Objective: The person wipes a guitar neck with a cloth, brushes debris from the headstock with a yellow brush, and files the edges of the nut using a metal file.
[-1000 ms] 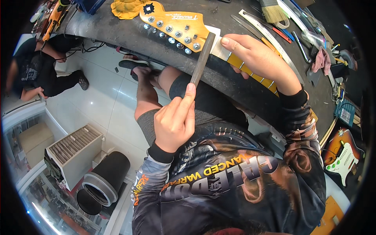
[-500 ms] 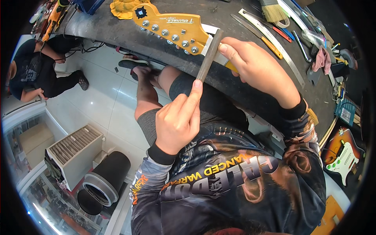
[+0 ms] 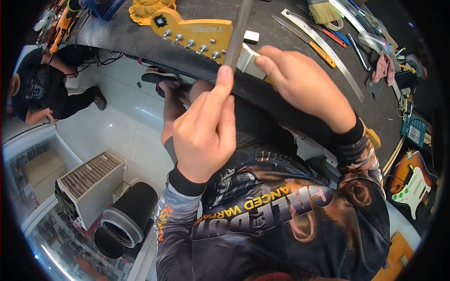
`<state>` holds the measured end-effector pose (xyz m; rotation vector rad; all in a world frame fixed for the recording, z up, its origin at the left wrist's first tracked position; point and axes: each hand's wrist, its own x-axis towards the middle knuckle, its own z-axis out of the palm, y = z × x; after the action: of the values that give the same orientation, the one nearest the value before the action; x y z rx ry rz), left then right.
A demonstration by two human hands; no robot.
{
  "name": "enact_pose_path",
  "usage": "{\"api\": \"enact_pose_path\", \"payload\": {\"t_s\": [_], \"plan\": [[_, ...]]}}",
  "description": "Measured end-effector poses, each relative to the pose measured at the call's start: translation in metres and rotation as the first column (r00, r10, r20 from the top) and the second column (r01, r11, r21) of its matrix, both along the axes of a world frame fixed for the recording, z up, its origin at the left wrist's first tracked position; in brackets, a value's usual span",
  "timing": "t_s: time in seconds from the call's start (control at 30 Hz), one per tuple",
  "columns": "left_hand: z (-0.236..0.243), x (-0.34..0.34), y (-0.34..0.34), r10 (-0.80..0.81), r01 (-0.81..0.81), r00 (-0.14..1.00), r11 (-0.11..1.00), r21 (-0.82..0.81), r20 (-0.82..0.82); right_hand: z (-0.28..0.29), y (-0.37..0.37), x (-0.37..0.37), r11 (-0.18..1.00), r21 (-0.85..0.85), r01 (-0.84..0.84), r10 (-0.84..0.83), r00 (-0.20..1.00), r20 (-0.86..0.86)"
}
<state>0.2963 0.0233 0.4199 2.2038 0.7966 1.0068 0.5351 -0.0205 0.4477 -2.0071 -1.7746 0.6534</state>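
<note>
My left hand (image 3: 206, 136) is closed round the near end of a long dark file (image 3: 238, 33), thumb laid straight up its back to steer it. The file runs from that fist toward 12 o'clock and crosses the guitar headstock (image 3: 197, 33), which lies flat at the near edge of the surface (image 3: 281, 51), tuners facing me. Holding the tool at its tail gives reach over the edge; my guess is the thumb keeps the stroke square.

My right hand (image 3: 304, 89) sits at 3 o'clock of the file, fingertips pinching a small pale block (image 3: 248, 61) against the neck just past the headstock. It reads as a brace: pins the neck and holds the block where the file passes. Both grips are closed on their loads, nothing loose.

The headstock overhangs the rim, so I can work it seated, knees under it.

The surface is dark, worn and curved by the lens. At 1 to 2 o'clock: a steel ruler (image 3: 323, 51), an orange-handled tool (image 3: 323, 51), a brush (image 3: 323, 11), a pink rag (image 3: 383, 68). At 11 o'clock: a yellow cloth (image 3: 147, 9).

Room: pale tiled floor (image 3: 117, 122); a person in dark clothes crouches at 9 o'clock (image 3: 42, 89). At 7 o'clock, a slatted white box (image 3: 91, 185) and a black cylinder (image 3: 124, 220). A sunburst guitar body (image 3: 412, 182) stands at 4 o'clock.
</note>
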Motion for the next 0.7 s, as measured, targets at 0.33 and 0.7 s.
{"api": "enact_pose_path", "payload": {"t_s": [0.33, 0.7], "plan": [[-0.052, -0.027, -0.016, -0.016, 0.022, 0.998, 0.994, 0.108, -0.062, 0.005, 0.017, 0.025, 0.948, -0.315, 0.040, -0.163, 0.913, -0.375], [-0.060, -0.028, -0.023, -0.052, 0.064, 0.988, 0.995, 0.081, -0.142, 0.001, 0.012, 0.018, 0.960, -0.277, 0.052, -0.132, 0.951, -0.279]]}}
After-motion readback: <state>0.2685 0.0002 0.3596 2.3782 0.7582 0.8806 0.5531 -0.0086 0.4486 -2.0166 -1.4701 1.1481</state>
